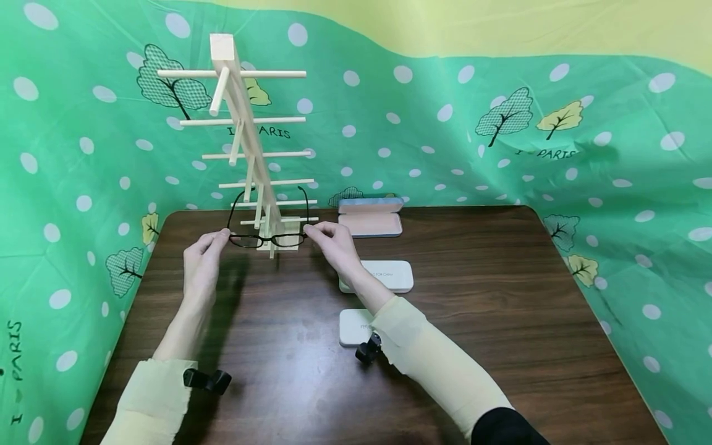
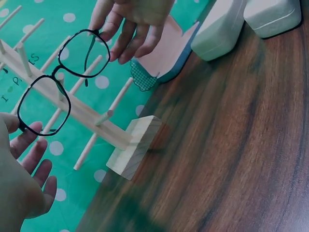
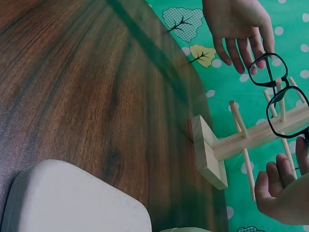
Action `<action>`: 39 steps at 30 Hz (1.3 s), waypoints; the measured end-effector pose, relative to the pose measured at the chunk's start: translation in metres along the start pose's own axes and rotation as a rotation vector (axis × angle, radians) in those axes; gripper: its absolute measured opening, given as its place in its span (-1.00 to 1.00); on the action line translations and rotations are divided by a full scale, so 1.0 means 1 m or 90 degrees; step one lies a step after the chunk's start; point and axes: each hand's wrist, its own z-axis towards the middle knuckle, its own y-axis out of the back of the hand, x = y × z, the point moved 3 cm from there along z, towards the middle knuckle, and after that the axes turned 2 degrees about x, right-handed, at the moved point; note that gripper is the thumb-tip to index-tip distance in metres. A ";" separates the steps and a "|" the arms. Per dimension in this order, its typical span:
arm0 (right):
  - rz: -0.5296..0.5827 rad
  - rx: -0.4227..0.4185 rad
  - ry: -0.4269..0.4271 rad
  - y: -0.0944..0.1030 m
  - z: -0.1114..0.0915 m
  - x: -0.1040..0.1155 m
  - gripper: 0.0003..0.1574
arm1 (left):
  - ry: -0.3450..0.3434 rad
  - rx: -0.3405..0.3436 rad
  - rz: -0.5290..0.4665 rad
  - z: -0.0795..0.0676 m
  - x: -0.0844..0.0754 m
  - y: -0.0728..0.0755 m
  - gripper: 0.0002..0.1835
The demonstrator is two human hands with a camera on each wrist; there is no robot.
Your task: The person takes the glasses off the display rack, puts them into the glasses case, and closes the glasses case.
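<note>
A pair of black-framed eyeglasses (image 1: 267, 239) is held level in front of a wooden peg rack (image 1: 245, 111), temples unfolded and pointing back toward it. My left hand (image 1: 203, 262) pinches the frame at its left hinge corner. At the opposite corner, the right hand (image 1: 336, 247) pinches it between thumb and finger. In the left wrist view, the lower fingers of both hands spread loosely away from the glasses (image 2: 54, 74). Pegs of the rack show through the lenses in the right wrist view, and the rack's square base (image 3: 208, 152) stands on the table.
Right of the rack lies an open blue glasses case (image 1: 369, 224) with pink lining. Nearer are a closed white case (image 1: 394, 276) and another white case (image 1: 353, 327), partly under the right forearm. A green dotted cloth (image 1: 423, 123) hangs behind the brown wooden table (image 1: 489, 321).
</note>
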 end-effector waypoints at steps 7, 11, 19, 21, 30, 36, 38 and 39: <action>0.019 0.005 0.005 0.001 -0.004 0.007 -0.67 | -0.011 -0.015 -0.068 -0.007 -0.010 0.004 -0.73; 0.024 0.010 0.007 0.003 -0.007 0.009 -0.68 | -0.020 -0.018 -0.090 -0.017 -0.013 0.005 -0.76; 0.028 0.036 0.019 0.014 -0.015 0.009 -0.67 | -0.036 -0.022 -0.102 -0.040 -0.016 0.001 -0.74; 0.028 0.040 0.022 0.018 -0.017 0.009 -0.65 | -0.044 -0.019 -0.102 -0.046 -0.016 -0.002 -0.76; 0.015 0.045 0.038 0.042 -0.027 0.007 -0.67 | -0.054 -0.006 -0.091 -0.071 -0.011 -0.023 -0.64; -0.002 0.039 0.051 0.057 -0.031 0.005 -0.66 | -0.055 0.013 -0.082 -0.085 -0.005 -0.036 -0.64; -0.010 0.033 0.053 0.062 -0.033 0.004 -0.67 | -0.055 0.020 -0.079 -0.087 -0.003 -0.040 -0.64; -0.014 0.032 0.055 0.064 -0.034 0.004 -0.67 | -0.054 0.023 -0.077 -0.088 -0.003 -0.042 -0.63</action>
